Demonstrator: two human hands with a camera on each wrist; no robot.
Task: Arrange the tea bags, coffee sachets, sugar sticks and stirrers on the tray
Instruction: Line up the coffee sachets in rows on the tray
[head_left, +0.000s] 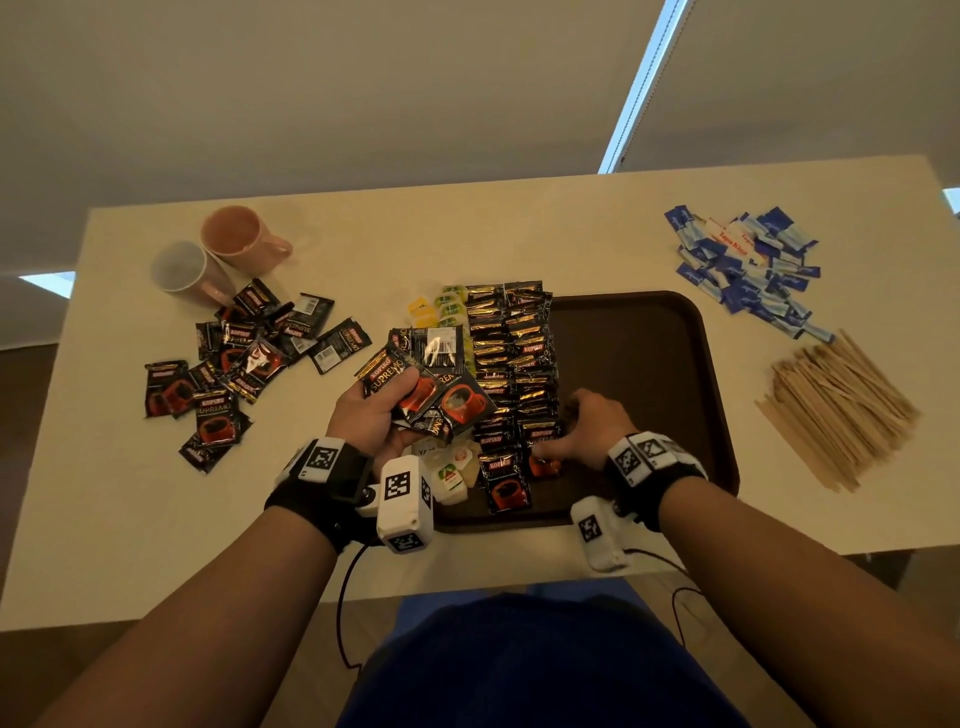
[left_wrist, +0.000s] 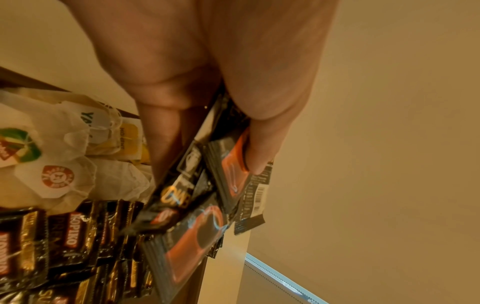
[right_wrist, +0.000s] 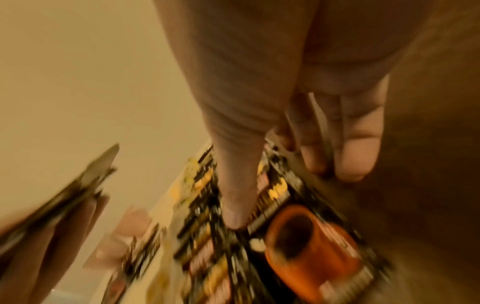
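1. Pale worktop (head_left: 519, 228) carries a dark tray (head_left: 639, 353); its near-left corner is hidden behind a wrist camera.
2. Left hand (head_left: 371, 410) grips a fan of coffee sachets (head_left: 431, 384) above the tea bags (head_left: 452, 467).
3. Right hand (head_left: 592, 426) presses loosely curled fingers on the sachet rows (head_left: 511, 353); its wrist view is blurred.
4. Tray's right half lies bare; sugar sticks (head_left: 748, 265) and stirrers (head_left: 836, 405) sit off-tray right.

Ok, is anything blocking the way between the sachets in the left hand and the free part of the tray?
Nothing solid does. The left hand holds its coffee sachets over the tray's filled left side; the bare right half lies beyond the laid rows. Only the right hand, on the nearest sachets, sits along that path.
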